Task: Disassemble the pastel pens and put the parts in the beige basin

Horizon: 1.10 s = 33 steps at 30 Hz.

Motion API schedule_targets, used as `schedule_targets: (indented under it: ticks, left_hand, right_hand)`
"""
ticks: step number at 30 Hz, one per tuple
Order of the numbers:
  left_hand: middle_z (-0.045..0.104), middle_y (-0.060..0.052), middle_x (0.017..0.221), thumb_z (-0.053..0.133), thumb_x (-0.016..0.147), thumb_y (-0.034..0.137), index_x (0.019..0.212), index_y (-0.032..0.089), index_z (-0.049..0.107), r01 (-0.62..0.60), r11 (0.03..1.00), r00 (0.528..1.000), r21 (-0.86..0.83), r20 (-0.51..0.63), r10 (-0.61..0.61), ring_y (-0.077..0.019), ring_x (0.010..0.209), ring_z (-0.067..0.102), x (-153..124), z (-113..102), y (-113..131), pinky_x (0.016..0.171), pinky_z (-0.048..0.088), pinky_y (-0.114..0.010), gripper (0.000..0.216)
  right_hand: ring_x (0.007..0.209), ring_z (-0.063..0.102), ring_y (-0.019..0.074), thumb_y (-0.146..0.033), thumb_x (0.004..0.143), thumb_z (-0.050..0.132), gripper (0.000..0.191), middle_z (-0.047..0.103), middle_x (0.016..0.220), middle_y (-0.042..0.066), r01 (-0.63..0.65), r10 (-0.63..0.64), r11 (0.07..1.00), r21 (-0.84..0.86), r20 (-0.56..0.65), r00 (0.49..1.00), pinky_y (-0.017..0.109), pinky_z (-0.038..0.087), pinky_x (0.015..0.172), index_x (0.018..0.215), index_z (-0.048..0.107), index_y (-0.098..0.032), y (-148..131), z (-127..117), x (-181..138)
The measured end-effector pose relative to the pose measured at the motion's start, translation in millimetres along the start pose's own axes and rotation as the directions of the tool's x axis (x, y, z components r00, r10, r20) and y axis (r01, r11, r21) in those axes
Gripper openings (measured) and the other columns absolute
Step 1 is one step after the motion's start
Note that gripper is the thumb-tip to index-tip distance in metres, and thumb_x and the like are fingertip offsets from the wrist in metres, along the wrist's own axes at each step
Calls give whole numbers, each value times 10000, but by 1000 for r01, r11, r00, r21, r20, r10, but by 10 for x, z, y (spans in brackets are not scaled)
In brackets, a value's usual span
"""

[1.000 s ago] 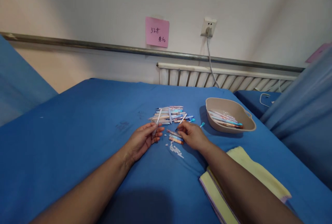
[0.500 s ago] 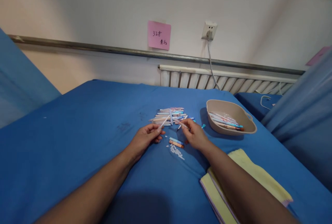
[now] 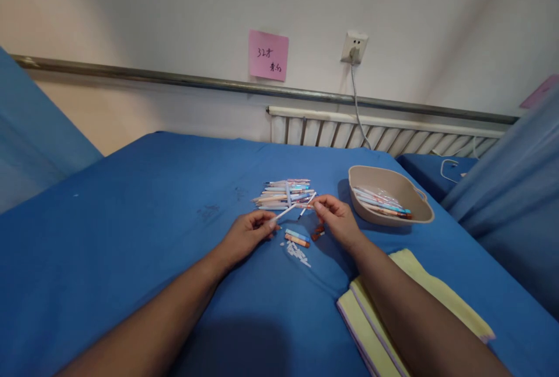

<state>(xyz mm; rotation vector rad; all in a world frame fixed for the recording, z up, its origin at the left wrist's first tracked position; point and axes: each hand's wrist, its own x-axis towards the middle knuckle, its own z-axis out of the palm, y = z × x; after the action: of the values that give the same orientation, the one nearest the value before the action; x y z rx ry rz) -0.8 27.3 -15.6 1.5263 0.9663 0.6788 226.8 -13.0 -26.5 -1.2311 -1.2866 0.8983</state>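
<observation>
My left hand (image 3: 248, 231) is closed round a thin white pen barrel (image 3: 285, 212) that points up to the right. My right hand (image 3: 336, 218) pinches a thin refill (image 3: 308, 200) whose tip meets the barrel's end. Both hands hover just in front of a pile of pastel pens (image 3: 285, 193) on the blue sheet (image 3: 144, 214). Two short pen pieces, blue and orange (image 3: 297, 238), lie between my hands, with small white bits (image 3: 299, 253) beside them.
A beige basin (image 3: 420, 207) with several pens inside stands to the right. A folded yellow towel (image 3: 423, 284) lies under my right forearm. Behind the bed are a radiator (image 3: 375, 132), a rail, a wall socket (image 3: 354, 46) with a cable, and a pink note (image 3: 268, 55).
My hands have come together: the left tilted the barrel to the right and the right lifted the refill up to meet it. My view shifted slightly.
</observation>
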Motion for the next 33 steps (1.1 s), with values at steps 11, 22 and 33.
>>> schedule_targets:
  ticks: [11,22,33]
  left_hand:
    - [689,-29,884,597,749,370,942,181,700,-104,968,994,230,50,95,-195,811,587,-74,-35,142,727,429,-258,289]
    - [591,11,665,593,773,362,922,166,680,-12,996,993,89,118,1,-98,549,469,-80,3,84,530,361,-203,261]
    - [659,-16,771,615,741,358,917,155,685,-69,986,996,153,59,60,-132,657,553,-80,25,88,631,432,-240,278]
  right_hand:
    - [449,447,92,-468,787,545,288,498,625,-25,-21,26,997,-73,74,997,226,443,410,836,630,-198,22,65,-69]
    - [596,518,125,-351,859,475,216,583,730,5,142,-115,972,-186,149,982,238,423,560,884,633,-207,11,200,-125]
    - [678,547,129,-282,856,479,173,593,787,9,195,-153,952,-237,185,971,239,426,628,908,620,-196,-40,217,-151]
